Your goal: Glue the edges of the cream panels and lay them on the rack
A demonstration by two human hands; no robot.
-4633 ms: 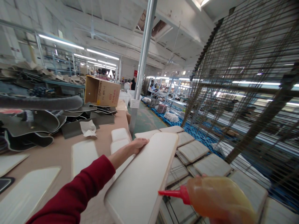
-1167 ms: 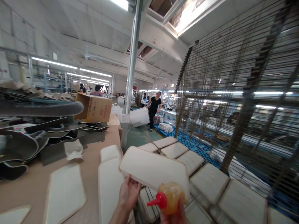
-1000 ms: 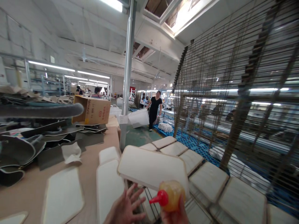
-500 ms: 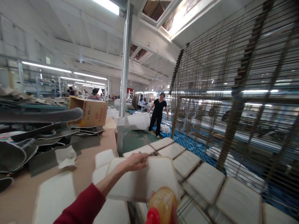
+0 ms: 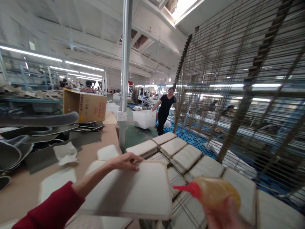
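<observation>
Bottle [image 5: 218, 192] of amber liquid lies nearly level in the right hand [image 5: 222, 211], its long axis running across the view; its red nozzle [image 5: 184, 188] points left, the tip just beside the right-hand end of a white panel [image 5: 140, 190]. That panel, round-cornered, also has its long axis running left to right, its broad face turned up and somewhat toward the wearer. The left hand [image 5: 127, 161] grasps it by the far edge, fingers bent over the rim, and casts a dark shadow down the face.

The right hand is blurred and cut off by the bottom of the view; its fingers are closed around the bottle, though most of them are hidden behind it. The left forearm, in a red sleeve [image 5: 52, 206], covers part of the panel's left end, so its outline there is hard to follow.

More white panels [image 5: 187, 156] lie in rows on wires at the right, beside a tall wire rack [image 5: 238, 63]. Brown tabletop [image 5: 26, 187] at the left bears dark sheets [image 5: 88, 140] and an open cardboard box [image 5: 92, 106]. Beyond a metal post [image 5: 124, 63], a person in black [image 5: 165, 106] grips a white bin [image 5: 144, 120] on the green floor [image 5: 137, 136].
</observation>
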